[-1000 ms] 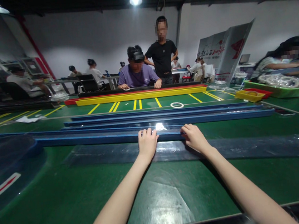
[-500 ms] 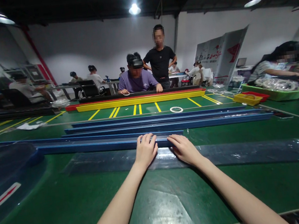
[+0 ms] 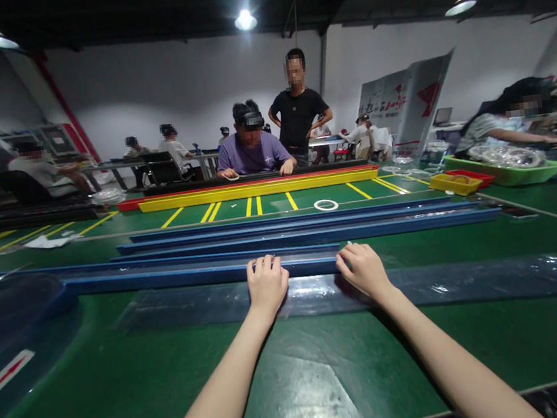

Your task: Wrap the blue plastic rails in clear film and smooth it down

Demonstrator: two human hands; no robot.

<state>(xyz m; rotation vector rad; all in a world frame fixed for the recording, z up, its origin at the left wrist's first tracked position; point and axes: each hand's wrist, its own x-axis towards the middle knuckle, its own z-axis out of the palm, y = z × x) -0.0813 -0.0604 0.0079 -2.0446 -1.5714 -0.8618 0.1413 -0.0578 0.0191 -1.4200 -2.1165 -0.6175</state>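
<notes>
A long blue channel strip [image 3: 165, 277] with raised edges lies crosswise in front of me, joined or touching a rounded blue piece [image 3: 14, 296] at the left. My left hand [image 3: 268, 285] is closed over its near edge, fingers side by side inside the channel. At the strip's right end is my right hand [image 3: 366, 269], fingers curled, thumb and fingertips against the end; its underside is hidden. Beneath both wrists a band of clear plastic film [image 3: 443, 286] stretches across the green table [image 3: 177, 375].
Beyond lie more blue strips [image 3: 391, 225], a white ring [image 3: 326, 205], and yellow [image 3: 256, 190] and red strips. A green tray [image 3: 526, 174] and a yellow tray [image 3: 454, 183] stand at right. A seated person [image 3: 254, 148] faces me; another person [image 3: 299, 113] stands behind.
My right hand has slid right along the strip to its end and its fingers have curled in. My left hand has stayed nearly in place. The view has shifted slightly.
</notes>
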